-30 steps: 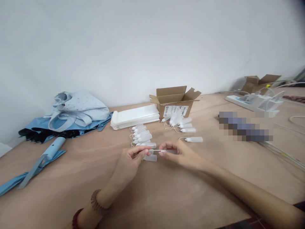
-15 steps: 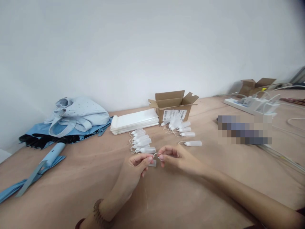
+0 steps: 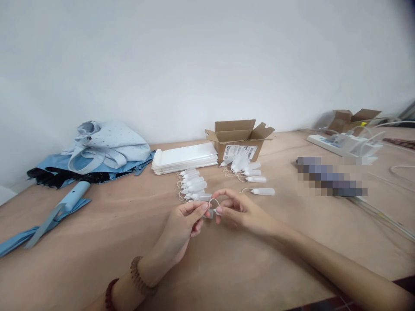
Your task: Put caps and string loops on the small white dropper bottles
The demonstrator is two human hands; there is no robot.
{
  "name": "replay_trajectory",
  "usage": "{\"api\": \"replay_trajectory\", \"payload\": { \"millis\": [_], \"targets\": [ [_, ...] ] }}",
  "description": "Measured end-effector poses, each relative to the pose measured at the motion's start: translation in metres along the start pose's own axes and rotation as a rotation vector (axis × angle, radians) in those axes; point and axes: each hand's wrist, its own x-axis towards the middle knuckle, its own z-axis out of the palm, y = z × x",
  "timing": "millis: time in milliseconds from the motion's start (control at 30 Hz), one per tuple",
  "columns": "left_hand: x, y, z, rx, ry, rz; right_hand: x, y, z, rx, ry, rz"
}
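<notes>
My left hand [image 3: 188, 219] pinches one end of a thin white cord [image 3: 214, 200] between thumb and fingers. The cord arches across to my right hand [image 3: 238, 209], whose thumb and finger close on its other end by a small whitish tip. Part of a translucent squeeze bottle [image 3: 208, 214] shows just behind the fingertips; whether a hand holds it is hidden. Beyond my left hand lies a row of similar small bottles [image 3: 194, 185] with cords at their narrow ends. One single bottle [image 3: 264, 191] rests past my right hand, with several more bottles [image 3: 256, 179] behind it.
An open cardboard box [image 3: 240, 149] stands near the wall, beside a stack of white envelopes [image 3: 184, 157]. Left are a blue umbrella [image 3: 73, 198] and a pale fabric bag [image 3: 110, 144]. Power strips [image 3: 343, 147], cables and another carton [image 3: 353, 121] sit at right, near a pixelated patch.
The cord between my hands now arches higher, and my right fingers sit slightly more raised and spread. The whole view has shifted a little; the bottles keep their places on the table.
</notes>
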Motion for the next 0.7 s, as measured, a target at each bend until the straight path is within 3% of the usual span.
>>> {"api": "replay_trajectory", "payload": {
  "millis": [233,700],
  "targets": [
    [0.0003,0.0011,-0.0028,-0.113,-0.076,-0.051,0.0008,0.0007,0.0038,0.002,0.020,-0.005],
    [-0.0010,0.0028,-0.0041,-0.168,-0.082,-0.092,0.0018,0.0055,0.0054,0.046,0.004,-0.023]
  ]
}}
